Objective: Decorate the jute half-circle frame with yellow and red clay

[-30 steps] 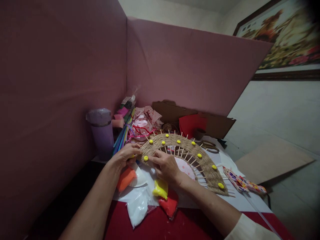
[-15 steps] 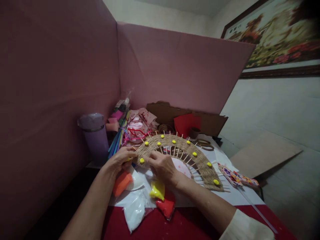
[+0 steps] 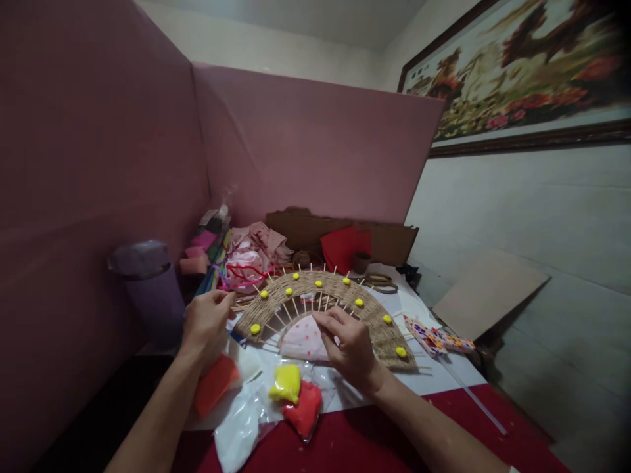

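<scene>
A half-round woven twine fan (image 3: 340,284) on thin wooden sticks lies on the white sheet, with several yellow clay dots (image 3: 255,329) along its band. Its inner half-circle is pink dotted cloth (image 3: 300,338). My left hand (image 3: 207,325) is raised just off the fan's left end, its fingertips pinched together; whatever they hold is hidden. Over the cloth hovers my right hand (image 3: 349,343), thumb and index finger pressed together, and I cannot make out anything between them. Below lie bags of yellow clay (image 3: 286,382), red clay (image 3: 304,408), white clay (image 3: 237,427) and orange clay (image 3: 215,384).
A purple tumbler (image 3: 154,289) stands at the left by the pink partition (image 3: 305,144). Behind the fan are crumpled pink cloth (image 3: 259,243), red sheets (image 3: 345,248), a small brown pot (image 3: 361,262) and scissors (image 3: 379,281). A flower-patterned glue gun (image 3: 428,338) lies right.
My right hand has drawn off the fan's left end toward the right. My left hand has moved off the fan's left edge. The view has turned slightly right.
</scene>
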A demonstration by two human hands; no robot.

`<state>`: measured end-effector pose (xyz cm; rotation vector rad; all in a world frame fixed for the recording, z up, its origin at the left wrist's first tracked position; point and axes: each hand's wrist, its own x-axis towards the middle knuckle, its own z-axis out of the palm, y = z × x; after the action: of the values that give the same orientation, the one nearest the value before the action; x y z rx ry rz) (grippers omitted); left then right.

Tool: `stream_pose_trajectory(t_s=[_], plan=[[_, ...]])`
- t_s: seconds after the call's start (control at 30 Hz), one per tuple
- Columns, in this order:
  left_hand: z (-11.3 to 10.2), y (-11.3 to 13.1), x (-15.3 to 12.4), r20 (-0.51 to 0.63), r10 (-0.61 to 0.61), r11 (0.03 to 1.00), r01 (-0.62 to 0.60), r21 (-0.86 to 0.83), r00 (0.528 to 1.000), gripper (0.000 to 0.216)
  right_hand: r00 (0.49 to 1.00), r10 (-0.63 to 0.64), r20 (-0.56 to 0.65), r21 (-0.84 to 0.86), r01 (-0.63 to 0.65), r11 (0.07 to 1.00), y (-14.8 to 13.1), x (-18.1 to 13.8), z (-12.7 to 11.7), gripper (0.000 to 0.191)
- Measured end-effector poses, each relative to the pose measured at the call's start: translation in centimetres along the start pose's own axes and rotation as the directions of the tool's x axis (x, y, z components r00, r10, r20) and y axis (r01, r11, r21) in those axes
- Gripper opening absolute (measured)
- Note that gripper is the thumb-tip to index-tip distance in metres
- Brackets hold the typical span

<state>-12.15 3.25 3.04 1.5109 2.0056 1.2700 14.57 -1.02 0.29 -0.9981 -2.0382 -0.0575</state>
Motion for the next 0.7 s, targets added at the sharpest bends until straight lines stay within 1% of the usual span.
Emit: stream_pose_trajectory(t_s=[0.03, 0.07, 0.13, 0.23, 0.3, 0.37, 0.43, 0.47, 0.57, 0.7], plan=[[0.0, 0.1, -0.1, -0.009, 0.034, 0.999, -0.034, 0.002, 0.999, 0.025, 1.0, 0.007, -0.017, 0.019, -0.007, 1.0, 0.0, -0.3, -0.1, 0.031], [0.1, 0.1, -0.1, 0.019, 0.062, 0.998, -0.062, -0.014, 0.998, 0.026, 0.999, 0.016, -0.032, 0.036, -0.015, 0.999, 0.1, -0.6, -0.2, 0.031], [0.5, 0.3, -0.3, 0.136, 0.099, 0.993, -0.089, -0.082, 0.986, 0.027, 0.998, 0.033, -0.05, 0.055, -0.031, 0.998, 0.1, -1.0, -0.1, 0.03], [1.1, 0.4, -0.4, 0.315, 0.164, 0.981, -0.123, -0.148, 0.935, 0.027, 0.998, 0.038, -0.051, 0.038, -0.037, 0.999, 0.1, -1.4, 0.3, 0.03], [1.5, 0.2, -0.5, 0.384, 0.202, 0.978, -0.164, -0.131, 0.901, 0.027, 0.999, 0.021, -0.042, 0.008, -0.02, 1.0, 0.1, -1.6, 0.6, 0.029], [1.9, -0.2, -0.4, 0.412, 0.245, 0.968, -0.245, -0.055, 0.877, 0.026, 1.0, 0.004, -0.022, -0.024, -0.005, 1.0, 0.1, -1.6, 0.9, 0.028], [2.2, -0.6, -0.3, 0.414, 0.276, 0.941, -0.331, 0.067, 0.867, 0.023, 1.0, -0.008, 0.0, -0.044, 0.008, 0.999, 0.2, -1.7, 1.1, 0.027], [2.3, -0.8, -0.3, 0.417, 0.276, 0.926, -0.356, 0.127, 0.866, 0.022, 1.0, -0.011, 0.005, -0.05, 0.012, 0.999, 0.2, -1.8, 1.1, 0.028], [2.5, -0.8, -0.6, 0.446, 0.241, 0.901, -0.369, 0.227, 0.862, 0.019, 1.0, -0.015, 0.008, -0.071, 0.016, 0.997, 0.2, -1.8, 1.2, 0.026], [2.6, -0.4, -1.2, 0.45, 0.209, 0.897, -0.354, 0.266, 0.868, 0.01, 0.998, -0.032, 0.048, -0.098, 0.036, 0.995, 0.2, -1.9, 1.4, 0.024]])
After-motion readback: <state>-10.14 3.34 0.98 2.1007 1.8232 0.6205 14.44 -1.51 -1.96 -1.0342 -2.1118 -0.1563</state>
